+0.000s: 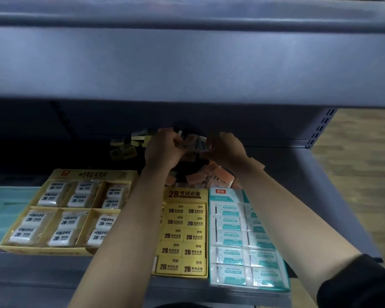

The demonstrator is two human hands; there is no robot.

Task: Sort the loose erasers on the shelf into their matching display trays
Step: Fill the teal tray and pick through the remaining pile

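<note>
Both my hands reach deep into the shelf, into a heap of loose erasers. My left hand (pixel 162 150) has its fingers curled around several small erasers (pixel 190 140) at the top of the heap. My right hand (pixel 226 148) grips erasers from the other side, and its fingers are mostly hidden. Loose yellow erasers (pixel 127 144) lie to the left of my hands. Orange-pink erasers (pixel 218 176) lie piled below my wrists. In front stand the display trays: a yellow tray of white 2B erasers (pixel 53 174), a yellow 2B tray (pixel 183 193) and a white-teal tray (pixel 227 194).
The upper shelf's grey front (pixel 187 63) hangs low over the heap and darkens the back. A teal box (pixel 7 210) sits at the far left. The perforated shelf upright (pixel 320 130) stands at the right, with wooden floor (pixel 365 152) beyond.
</note>
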